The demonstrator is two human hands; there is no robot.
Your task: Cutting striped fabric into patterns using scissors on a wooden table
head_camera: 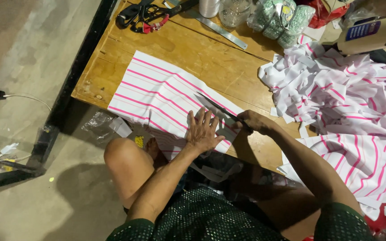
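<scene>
A wooden table [228, 67] is seen from above, with a person seated at its near edge. To the right, a large heap of cut strips [336, 89] of white cloth with pink stripes is piled up, and more striped cloth [362, 160] is draped below it, so a good share of the cutting appears done. One flat sheet of striped fabric [157, 93] is spread across the middle of the table and is only partly cut: a slit is judged to have been opened at its right edge, while most of its width is left whole. A white bottle [371, 32], a metal ruler [220, 27] and a spare pair of scissors [146, 17] are laid along the far edge. The left hand [205, 129] is pressed flat on the sheet, fingers spread apart. The right hand [255, 121] is closed around the handle of dark scissors [217, 108], whose blades are pointed up-left over the fabric.
</scene>
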